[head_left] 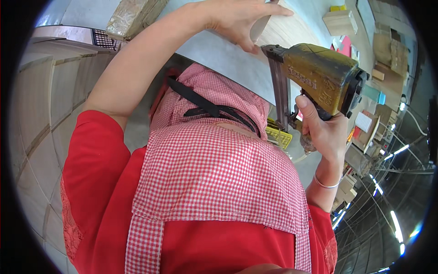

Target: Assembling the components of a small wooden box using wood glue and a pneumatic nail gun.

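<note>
A yellow pneumatic nail gun (319, 75), worn and dark-stained, is gripped in my right hand (324, 132). Its handle sits in the palm, with the thumb along the near side. The gun's nose meets or lies very close to the edge of a pale wooden board (292, 29) on the worktable. At that edge is my left hand (237, 20), thumb and fingers spread around the wood and holding it. Part of the board runs out of the picture at the top, so its full shape is hidden.
The grey worktable (205, 52) has its edge against my checked apron. A tape-wrapped bundle (132, 18) stands at the upper left, beside stacked wooden panels (64, 86). A wood block (340, 23) lies at the upper right. Below the table edge shows a yellow crate (279, 136).
</note>
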Available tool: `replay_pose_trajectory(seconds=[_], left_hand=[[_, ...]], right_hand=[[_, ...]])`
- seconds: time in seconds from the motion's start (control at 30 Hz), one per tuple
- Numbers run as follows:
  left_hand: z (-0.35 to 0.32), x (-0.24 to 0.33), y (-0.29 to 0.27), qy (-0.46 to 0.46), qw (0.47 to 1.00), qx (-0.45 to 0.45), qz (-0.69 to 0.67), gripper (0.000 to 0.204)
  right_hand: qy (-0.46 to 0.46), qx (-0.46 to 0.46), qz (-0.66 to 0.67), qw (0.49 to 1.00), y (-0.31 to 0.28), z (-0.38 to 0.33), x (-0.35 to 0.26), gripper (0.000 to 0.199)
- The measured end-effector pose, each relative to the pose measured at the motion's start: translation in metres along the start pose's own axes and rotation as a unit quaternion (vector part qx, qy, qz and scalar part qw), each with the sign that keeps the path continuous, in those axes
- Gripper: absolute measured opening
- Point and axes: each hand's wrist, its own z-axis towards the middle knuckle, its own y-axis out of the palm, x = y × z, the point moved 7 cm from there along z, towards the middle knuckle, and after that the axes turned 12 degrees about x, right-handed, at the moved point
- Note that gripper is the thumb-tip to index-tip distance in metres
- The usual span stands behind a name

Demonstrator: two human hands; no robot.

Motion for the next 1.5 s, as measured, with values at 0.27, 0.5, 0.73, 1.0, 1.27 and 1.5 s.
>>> replay_pose_trajectory(seconds=[0.27, 0.5, 0.73, 1.0, 1.27, 1.5], left_hand=[[-0.001, -0.007, 0.005, -0.040, 0.999, -0.013, -0.019, 0.121], [-0.028, -0.002, -0.001, 0.005, 0.996, 0.088, -0.015, 0.132], [-0.045, -0.032, 0.022, -0.065, 0.991, 0.113, -0.008, 0.124], [-0.029, -0.039, 0.039, -0.065, 0.989, 0.128, 0.021, 0.136], [-0.031, -0.039, 0.045, -0.078, 0.991, 0.111, 0.003, 0.133], [-0.033, -0.040, 0.048, -0.077, 0.989, 0.123, -0.002, 0.132]], right_hand=[[0.110, 0.039, 0.120, 0.986, 0.016, -0.025, 0.018, 0.027], [0.099, 0.060, 0.125, 0.985, 0.015, -0.026, 0.014, 0.026], [0.046, 0.041, 0.023, 0.998, -0.003, 0.006, -0.012, 0.025], [-0.002, 0.014, -0.071, 0.997, -0.007, 0.043, -0.033, 0.023], [-0.008, -0.010, -0.097, 0.995, -0.005, 0.051, -0.034, 0.026], [-0.006, -0.015, -0.079, 0.997, -0.005, 0.054, -0.036, 0.029]])
